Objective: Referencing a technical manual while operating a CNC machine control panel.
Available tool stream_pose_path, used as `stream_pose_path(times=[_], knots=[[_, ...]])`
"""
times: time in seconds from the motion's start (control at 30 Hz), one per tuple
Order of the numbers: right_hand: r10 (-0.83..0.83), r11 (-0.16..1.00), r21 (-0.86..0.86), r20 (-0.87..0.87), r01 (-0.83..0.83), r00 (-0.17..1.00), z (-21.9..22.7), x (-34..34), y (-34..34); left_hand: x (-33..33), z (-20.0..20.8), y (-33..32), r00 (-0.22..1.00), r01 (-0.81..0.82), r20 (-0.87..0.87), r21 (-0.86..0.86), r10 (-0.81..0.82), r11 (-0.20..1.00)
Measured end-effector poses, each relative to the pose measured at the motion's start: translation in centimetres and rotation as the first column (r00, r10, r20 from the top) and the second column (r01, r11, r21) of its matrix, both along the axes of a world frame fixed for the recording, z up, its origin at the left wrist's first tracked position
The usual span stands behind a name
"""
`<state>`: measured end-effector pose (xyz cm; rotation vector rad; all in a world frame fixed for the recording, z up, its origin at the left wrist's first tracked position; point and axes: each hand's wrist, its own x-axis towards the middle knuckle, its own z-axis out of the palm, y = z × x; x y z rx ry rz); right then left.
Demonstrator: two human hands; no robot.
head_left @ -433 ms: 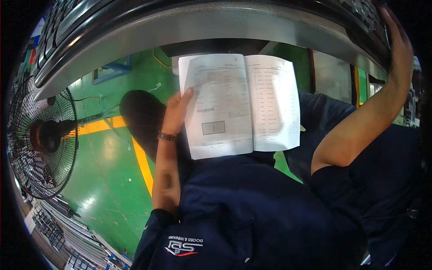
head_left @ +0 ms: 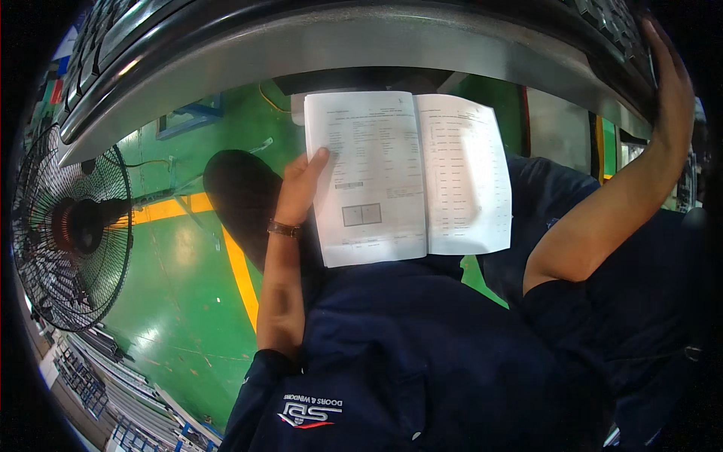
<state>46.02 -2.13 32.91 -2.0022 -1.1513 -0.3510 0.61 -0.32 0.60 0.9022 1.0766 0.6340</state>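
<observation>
My left hand (head_left: pixel 300 184) grips the left edge of an opened stack of printed sheets (head_left: pixel 369 169), its thumb on top and the other fingers hidden beneath. The left page carries lines of text and a small grey two-panel drawing; the right page (head_left: pixel 467 181) has a column list and bends at its outer edge. At the upper right, my right hand (head_left: pixel 669 64) reaches up beside the rim of a black keyboard (head_left: pixel 611 26). Its visible fingers are stretched out, with nothing seen in them; the fingertips are partly cut off by the dark picture edge.
A grey desk edge (head_left: pixel 361 49) arches across the top. To the left stands a black wire-caged fan (head_left: pixel 75 226). Yellow lines (head_left: pixel 241 279) mark the green floor (head_left: pixel 181 301). Long profiles on racks (head_left: pixel 128 392) lie at the lower left, and a blue frame (head_left: pixel 190 119) is under the desk.
The sheets and my left hand sit slightly farther right in the picture, along with a small shift of the whole view. My left hand keeps its grip.
</observation>
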Motion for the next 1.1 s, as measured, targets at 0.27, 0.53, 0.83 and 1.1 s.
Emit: stream_pose_path(times=[0.27, 0.53, 0.83, 1.1], knots=[[0.072, 0.995, -0.071, -0.054, -0.076, 0.996, -0.8, 0.5, 0.2, 0.0, -0.9, 0.3, 1.000, 0.002, 0.002, -0.010, -0.002, 1.000], [0.095, 0.994, 0.045, 0.039, -0.097, 0.995, 0.0, 1.1, 0.3, 0.9, -0.3, 0.9, 0.967, 0.080, -0.254, 0.165, -0.036, 0.983], [0.063, 0.993, 0.110, -0.120, -0.049, 0.991, 2.2, -3.8, -0.9, -0.1, -3.1, 0.0, 0.989, 0.074, -0.126, 0.013, -0.072, 0.997], [0.083, 0.990, 0.127, -0.110, -0.068, 0.991, 3.8, -6.4, -0.6, -0.8, -8.7, 0.5, 1.000, -0.014, 0.003, -0.019, 0.014, 1.000]])
